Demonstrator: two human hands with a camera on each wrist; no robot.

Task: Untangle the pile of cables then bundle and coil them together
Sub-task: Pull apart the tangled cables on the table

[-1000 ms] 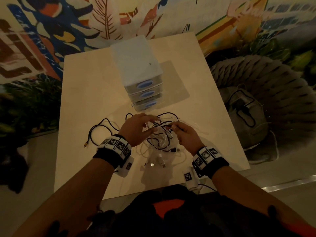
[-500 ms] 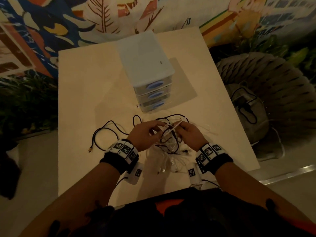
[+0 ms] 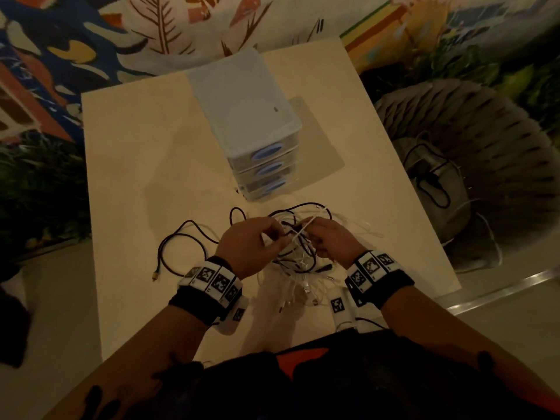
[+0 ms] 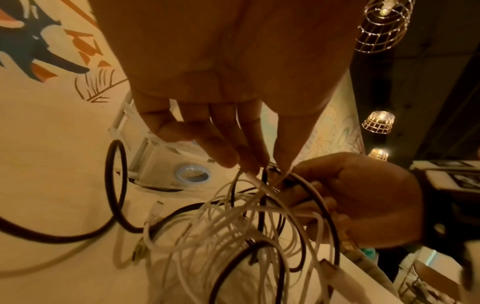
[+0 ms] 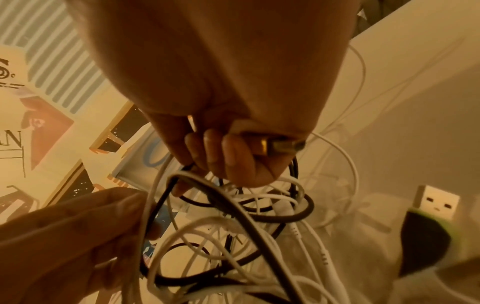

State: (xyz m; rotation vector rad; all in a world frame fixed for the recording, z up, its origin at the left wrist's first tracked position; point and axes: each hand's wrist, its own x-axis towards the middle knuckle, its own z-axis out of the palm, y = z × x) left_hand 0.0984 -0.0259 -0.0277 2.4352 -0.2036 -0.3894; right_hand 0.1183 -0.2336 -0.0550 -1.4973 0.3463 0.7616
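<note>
Tangle of thin white and black cables (image 3: 298, 262) sits on the pale table (image 3: 145, 165), lifted between both hands; left hand (image 3: 248, 247) pinches a white strand, right hand (image 3: 333, 241) curls round several loops, its fingertips buried among them

Bare table (image 3: 127, 165) fills the frame's left; drawer unit (image 3: 254, 137) blocks upper centre (black cable (image 3: 181, 234) loops lower left).

the letters "rn" stand on the wall mural (image 5: 11, 137); the wrist bands (image 3: 212, 281) carry square coded markers only.
</note>
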